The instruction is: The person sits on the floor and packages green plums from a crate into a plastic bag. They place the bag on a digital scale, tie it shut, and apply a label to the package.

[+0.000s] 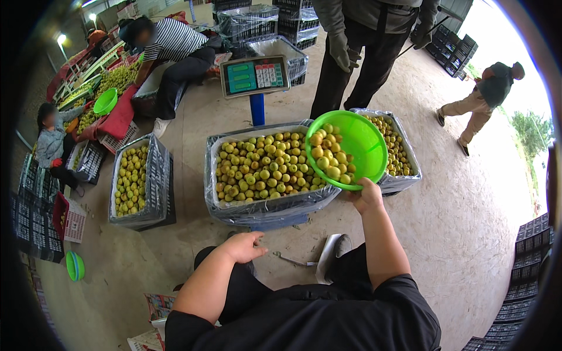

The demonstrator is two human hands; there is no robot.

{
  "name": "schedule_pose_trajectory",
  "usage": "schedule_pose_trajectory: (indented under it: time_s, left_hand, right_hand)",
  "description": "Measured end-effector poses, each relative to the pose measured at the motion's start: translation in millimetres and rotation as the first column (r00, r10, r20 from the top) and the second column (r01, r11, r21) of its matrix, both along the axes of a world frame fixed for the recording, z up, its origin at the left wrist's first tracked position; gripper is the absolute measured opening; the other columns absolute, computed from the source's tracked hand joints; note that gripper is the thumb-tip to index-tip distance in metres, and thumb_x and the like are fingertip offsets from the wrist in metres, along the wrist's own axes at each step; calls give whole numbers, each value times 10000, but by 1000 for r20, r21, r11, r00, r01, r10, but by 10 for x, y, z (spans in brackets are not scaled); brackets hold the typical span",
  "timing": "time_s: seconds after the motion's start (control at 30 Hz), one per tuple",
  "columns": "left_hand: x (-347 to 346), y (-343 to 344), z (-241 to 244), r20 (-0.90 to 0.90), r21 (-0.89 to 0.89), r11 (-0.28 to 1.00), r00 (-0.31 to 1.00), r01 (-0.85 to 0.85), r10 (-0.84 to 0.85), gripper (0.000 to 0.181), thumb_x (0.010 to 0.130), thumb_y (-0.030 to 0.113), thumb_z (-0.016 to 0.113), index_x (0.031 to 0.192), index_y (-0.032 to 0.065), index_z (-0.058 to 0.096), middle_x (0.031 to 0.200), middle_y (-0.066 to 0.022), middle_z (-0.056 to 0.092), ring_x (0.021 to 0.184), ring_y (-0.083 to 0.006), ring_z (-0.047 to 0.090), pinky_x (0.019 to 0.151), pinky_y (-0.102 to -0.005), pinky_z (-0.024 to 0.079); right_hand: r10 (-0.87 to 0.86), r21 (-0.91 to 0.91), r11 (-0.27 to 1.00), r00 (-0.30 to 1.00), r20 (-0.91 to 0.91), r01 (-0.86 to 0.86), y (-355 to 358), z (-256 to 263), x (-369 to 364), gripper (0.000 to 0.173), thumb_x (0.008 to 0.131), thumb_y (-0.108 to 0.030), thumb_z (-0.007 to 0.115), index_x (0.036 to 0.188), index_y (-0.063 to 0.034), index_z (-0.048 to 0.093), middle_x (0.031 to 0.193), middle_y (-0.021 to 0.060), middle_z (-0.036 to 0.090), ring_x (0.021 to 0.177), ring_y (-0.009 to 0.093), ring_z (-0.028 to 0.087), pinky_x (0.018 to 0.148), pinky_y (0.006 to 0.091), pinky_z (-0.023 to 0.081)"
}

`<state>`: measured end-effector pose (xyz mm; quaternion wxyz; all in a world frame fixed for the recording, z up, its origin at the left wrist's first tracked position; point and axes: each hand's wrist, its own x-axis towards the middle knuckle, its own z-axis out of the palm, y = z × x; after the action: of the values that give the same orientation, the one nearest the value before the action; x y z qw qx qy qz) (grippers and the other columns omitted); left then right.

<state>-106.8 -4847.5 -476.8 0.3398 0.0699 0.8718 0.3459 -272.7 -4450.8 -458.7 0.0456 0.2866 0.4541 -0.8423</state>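
Note:
My right hand [369, 195] grips the near rim of a bright green plastic bowl [366, 145]. The bowl is tilted to the left, and round yellow-green fruits [330, 153] lie against its lower left side. Below its left edge is a plastic-lined crate [268, 205] filled with similar fruits [259, 171], on the platform of a blue-post weighing scale [257, 109]. My left hand [245, 247] is held over my left leg, in front of the crate, with its fingers apart and nothing in it.
Another lined fruit crate [160, 184] stands left; one more [401, 184] sits right, partly behind the bowl. A gloved person [373, 26] stands beyond the scale. Two people [180, 48] work at a sorting line at left; another [487, 96] walks at right. Green bowls [74, 266] lie on the floor.

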Motion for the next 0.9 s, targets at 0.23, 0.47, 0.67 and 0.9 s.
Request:
schedule_pose_trajectory:
  time_s: [0.23, 0.47, 0.67, 0.9]
  left_hand:
    - [0, 17, -50, 11, 6, 1000, 1000, 0, 0, 734, 923, 422, 729, 1487, 5, 514, 1258, -174, 729, 1165, -338, 688, 1003, -400, 530]
    - [-1, 95, 28, 11, -43, 999, 1000, 14, -14, 710, 944, 357, 740, 1510, 10, 487, 1240, -158, 735, 1105, -285, 709, 973, -375, 543]
    - [-37, 114, -4, 15, -64, 998, 1000, 24, -23, 724, 938, 368, 738, 1512, 5, 484, 1191, -130, 752, 1050, -269, 717, 929, -365, 551]
    - [-78, 114, 42, 103, -27, 999, 994, -43, 46, 765, 933, 400, 733, 1525, -6, 468, 1203, -149, 741, 1057, -304, 710, 924, -381, 553]
  right_hand:
    - [-38, 92, 995, 999, 11, 36, 335, 141, 552, 363, 915, -50, 535, 1277, -55, 565, 1130, 147, 670, 876, 309, 686, 638, 440, 581]
    - [-19, 326, 945, 1000, 6, 16, 317, 159, 741, 363, 931, -57, 535, 1292, -82, 562, 1121, 115, 692, 866, 283, 708, 651, 454, 594]
    - [142, 381, 923, 968, -207, -54, -165, 431, 424, 472, 888, 15, 516, 1344, -96, 567, 1153, 126, 697, 835, 238, 721, 550, 384, 595]
    - [100, 426, 904, 988, -121, -40, -468, 309, -91, 372, 943, -38, 579, 1310, -88, 561, 1123, 100, 681, 802, 244, 709, 562, 401, 603]
